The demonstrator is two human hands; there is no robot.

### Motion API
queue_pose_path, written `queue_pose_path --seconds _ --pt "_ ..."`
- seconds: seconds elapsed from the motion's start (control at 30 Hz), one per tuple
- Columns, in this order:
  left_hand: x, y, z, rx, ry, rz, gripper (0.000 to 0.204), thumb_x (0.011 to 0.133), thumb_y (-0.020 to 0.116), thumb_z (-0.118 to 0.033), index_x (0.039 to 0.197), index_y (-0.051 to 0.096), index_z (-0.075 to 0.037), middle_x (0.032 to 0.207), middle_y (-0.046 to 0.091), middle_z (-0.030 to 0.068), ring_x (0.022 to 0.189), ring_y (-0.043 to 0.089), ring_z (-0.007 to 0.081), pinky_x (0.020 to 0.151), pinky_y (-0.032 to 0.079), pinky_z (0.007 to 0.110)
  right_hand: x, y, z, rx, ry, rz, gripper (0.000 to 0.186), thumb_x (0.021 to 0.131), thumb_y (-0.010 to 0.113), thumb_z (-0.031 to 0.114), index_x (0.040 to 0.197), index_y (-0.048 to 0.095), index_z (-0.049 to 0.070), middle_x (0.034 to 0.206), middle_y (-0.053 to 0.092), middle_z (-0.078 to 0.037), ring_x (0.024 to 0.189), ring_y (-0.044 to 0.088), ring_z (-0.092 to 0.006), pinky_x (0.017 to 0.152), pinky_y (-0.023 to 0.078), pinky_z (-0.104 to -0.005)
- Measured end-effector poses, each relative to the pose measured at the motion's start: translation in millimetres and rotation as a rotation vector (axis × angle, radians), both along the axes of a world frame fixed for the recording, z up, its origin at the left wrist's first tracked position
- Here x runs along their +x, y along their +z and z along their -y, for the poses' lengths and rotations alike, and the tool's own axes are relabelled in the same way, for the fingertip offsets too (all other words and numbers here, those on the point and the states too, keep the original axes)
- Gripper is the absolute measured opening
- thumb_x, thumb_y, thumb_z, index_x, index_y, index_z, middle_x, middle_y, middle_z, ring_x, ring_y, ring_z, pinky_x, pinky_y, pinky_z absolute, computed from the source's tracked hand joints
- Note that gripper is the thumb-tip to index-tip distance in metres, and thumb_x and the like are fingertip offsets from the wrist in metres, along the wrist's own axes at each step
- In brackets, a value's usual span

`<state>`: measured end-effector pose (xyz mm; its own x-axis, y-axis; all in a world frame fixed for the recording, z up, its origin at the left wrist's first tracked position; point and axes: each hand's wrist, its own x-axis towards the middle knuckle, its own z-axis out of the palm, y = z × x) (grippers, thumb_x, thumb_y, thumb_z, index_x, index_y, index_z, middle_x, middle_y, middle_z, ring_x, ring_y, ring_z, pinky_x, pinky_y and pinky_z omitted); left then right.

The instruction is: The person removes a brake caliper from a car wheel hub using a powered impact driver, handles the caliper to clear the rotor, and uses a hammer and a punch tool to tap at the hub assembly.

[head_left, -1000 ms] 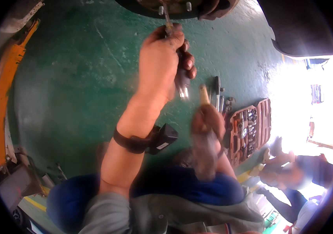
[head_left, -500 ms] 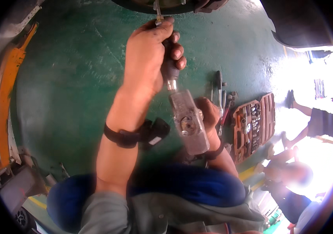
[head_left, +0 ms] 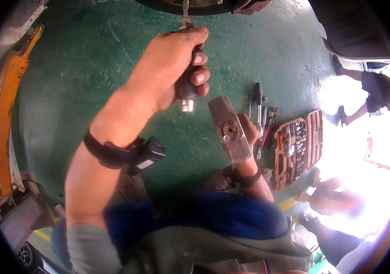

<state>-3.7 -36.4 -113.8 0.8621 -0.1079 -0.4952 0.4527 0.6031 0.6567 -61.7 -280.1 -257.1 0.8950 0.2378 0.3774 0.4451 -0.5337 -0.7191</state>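
Observation:
My left hand (head_left: 170, 68) is wrapped around the dark handle of a screwdriver-like tool (head_left: 186, 91). Its metal shaft points up at a dark round metal part (head_left: 195, 4) at the top edge. A black band with a small device (head_left: 126, 153) sits on that wrist. My right hand (head_left: 249, 130) grips a hammer just behind its grey steel head (head_left: 228, 130). The hammer head hangs a little below and to the right of the tool's metal butt end, apart from it.
Green floor (head_left: 90, 68) lies below. Loose wrenches and drivers (head_left: 260, 114) lie beside an open orange socket case (head_left: 298, 146). A yellow lift arm (head_left: 7, 105) runs down the left. Another person (head_left: 368, 91) bends at the right, and a seated person (head_left: 341, 214) is at lower right.
The hammer head has dropped back, down and right, away from the tool's butt end. My left hand kept the tool against the part above.

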Motion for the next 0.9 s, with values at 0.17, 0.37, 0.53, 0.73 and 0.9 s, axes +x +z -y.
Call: queue_pose_path --seconds 0.17,0.37,0.53,0.73,0.9 --pt "0 -1 -16 0.112 -0.106 -0.008 0.026 0.102 0.058 -0.032 0.090 0.048 -0.011 0.061 0.039 -0.0071 0.045 0.040 0.0075 0.045 0.042 0.030 5 -5 -5 0.016 -0.033 0.046 0.027 0.069 0.084 0.007 0.085 0.062 0.005 0.070 0.063 -0.001 0.061 0.061 -0.0102 0.057 0.048 -0.0251" --pt "3 -6 -31 0.181 -0.140 -0.003 0.028 0.102 0.057 -0.033 0.087 0.047 -0.012 0.056 0.037 -0.0072 0.038 0.037 0.0065 0.038 0.040 0.027 4 -4 -4 -0.010 -0.051 0.055 0.029 0.068 0.086 0.011 0.084 0.062 0.006 0.071 0.063 -0.003 0.062 0.063 -0.0127 0.057 0.049 -0.0270" --pt "9 -22 -106 0.258 -0.286 -0.023 0.030 0.101 0.059 -0.034 0.083 0.047 -0.012 0.056 0.038 -0.0067 0.039 0.040 0.0076 0.039 0.041 0.029 1 -3 -4 -0.020 -0.054 0.041 0.030 0.067 0.086 0.014 0.084 0.063 0.007 0.071 0.063 -0.005 0.062 0.065 -0.0168 0.057 0.050 -0.0289" --pt "-12 -26 -91 0.244 -0.166 0.031 0.032 0.098 0.062 -0.036 0.083 0.051 -0.011 0.057 0.044 -0.0039 0.041 0.044 0.0106 0.042 0.042 0.030 1 -7 -5 -0.056 -0.038 0.039 0.029 0.064 0.086 0.012 0.083 0.064 0.007 0.072 0.063 -0.005 0.061 0.063 -0.0189 0.059 0.049 -0.0295" --pt "-24 -39 -46 0.064 -0.086 0.010 0.034 0.098 0.059 -0.041 0.086 0.051 -0.010 0.061 0.047 -0.0007 0.044 0.047 0.0151 0.045 0.042 0.035 0 1 -12 -0.047 0.056 0.058 0.027 0.064 0.084 0.008 0.080 0.063 0.006 0.071 0.062 -0.004 0.060 0.062 -0.0189 0.058 0.048 -0.0308"
